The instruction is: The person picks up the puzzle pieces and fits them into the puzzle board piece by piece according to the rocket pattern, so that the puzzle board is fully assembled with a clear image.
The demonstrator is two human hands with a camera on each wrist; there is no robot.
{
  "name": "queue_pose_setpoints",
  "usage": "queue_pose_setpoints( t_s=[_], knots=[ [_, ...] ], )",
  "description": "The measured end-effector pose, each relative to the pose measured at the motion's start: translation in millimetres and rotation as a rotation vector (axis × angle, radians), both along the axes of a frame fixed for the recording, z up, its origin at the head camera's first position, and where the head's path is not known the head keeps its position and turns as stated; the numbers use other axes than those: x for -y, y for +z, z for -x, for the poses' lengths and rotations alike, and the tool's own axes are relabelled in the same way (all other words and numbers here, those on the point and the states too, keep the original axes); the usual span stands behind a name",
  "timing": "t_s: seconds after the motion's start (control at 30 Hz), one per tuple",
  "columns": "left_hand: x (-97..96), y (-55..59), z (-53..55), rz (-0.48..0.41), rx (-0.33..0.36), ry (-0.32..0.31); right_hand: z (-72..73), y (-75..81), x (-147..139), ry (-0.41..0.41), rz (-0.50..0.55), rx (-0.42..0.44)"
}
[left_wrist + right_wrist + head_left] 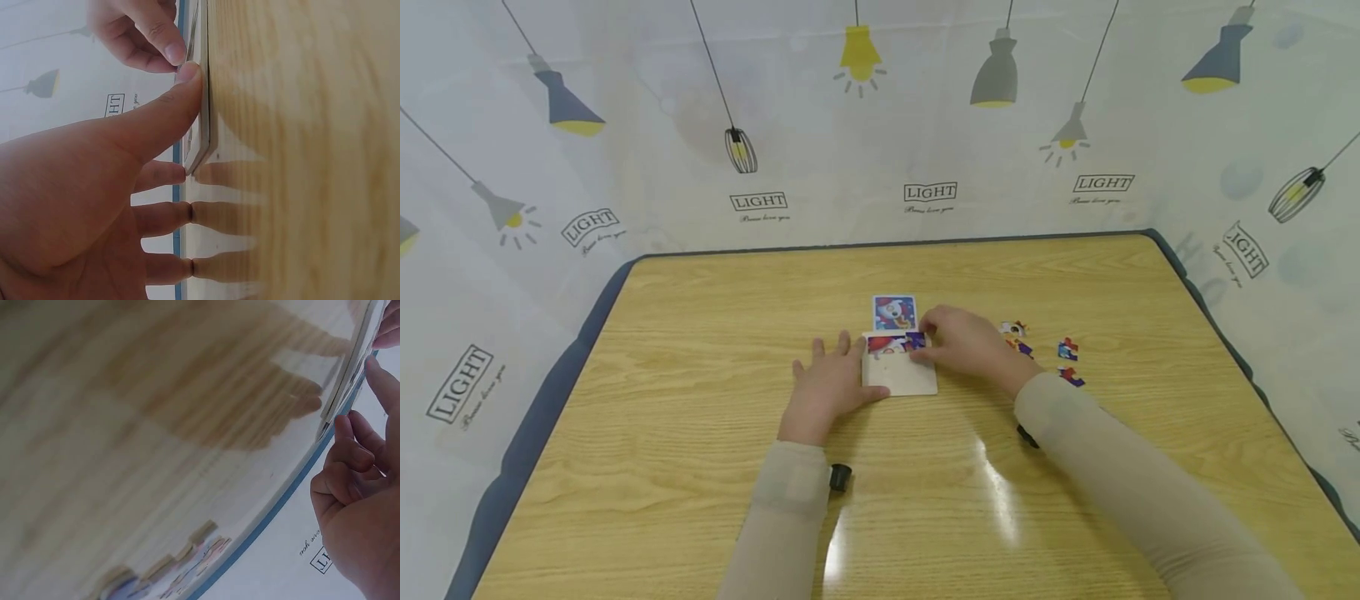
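A pale puzzle board (901,379) lies on the table, its top row filled with coloured puzzle pieces (883,343). My left hand (826,387) rests at the board's left side, fingers spread on the tabletop. Its thumb (181,87) presses on the board's near edge. At the upper right corner my right hand (966,340) pinches a purple-blue puzzle piece (914,340) between thumb and forefinger, low against the board. The other right fingers (340,481) are curled. Directly behind the board is a picture card (894,312) with a white cartoon figure on blue.
Several loose puzzle pieces (1068,349) lie right of the board, some partly behind my right forearm. The wooden table (700,333) has a dark blue border. A lamp-print cloth (820,150) hangs behind it. A small black object (840,477) is by my left sleeve.
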State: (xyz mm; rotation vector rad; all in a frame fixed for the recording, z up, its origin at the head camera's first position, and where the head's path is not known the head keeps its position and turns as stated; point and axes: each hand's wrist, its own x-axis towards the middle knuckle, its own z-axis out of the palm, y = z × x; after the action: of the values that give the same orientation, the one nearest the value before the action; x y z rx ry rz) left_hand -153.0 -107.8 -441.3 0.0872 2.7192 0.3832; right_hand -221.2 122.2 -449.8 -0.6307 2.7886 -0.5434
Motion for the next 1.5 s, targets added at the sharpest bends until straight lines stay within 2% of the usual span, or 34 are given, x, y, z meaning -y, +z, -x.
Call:
queue_pose_setpoints(
  t_s=[0.43,0.67,0.83,1.27,1.5],
  knots=[
    [1.0,-0.1,0.6,0.002,0.002,-0.001,-1.8,1.2,2.7,0.000,-0.026,0.017],
    [1.1,-1.6,1.6,0.002,0.002,-0.001,-2.6,1.6,2.9,0.057,-0.032,-0.036],
    [1.2,-2.1,2.3,0.007,0.000,-0.003,-3.0,1.7,3.6,0.086,-0.020,-0.042],
    [-0.1,1.4,1.1,0.003,0.008,-0.002,-1.6,-2.0,3.9,0.085,-0.024,-0.017],
    [0.6,-0.7,1.8,0.008,0.004,-0.005,-1.9,-3.1,4.0,0.090,-0.013,-0.017]
  ],
)
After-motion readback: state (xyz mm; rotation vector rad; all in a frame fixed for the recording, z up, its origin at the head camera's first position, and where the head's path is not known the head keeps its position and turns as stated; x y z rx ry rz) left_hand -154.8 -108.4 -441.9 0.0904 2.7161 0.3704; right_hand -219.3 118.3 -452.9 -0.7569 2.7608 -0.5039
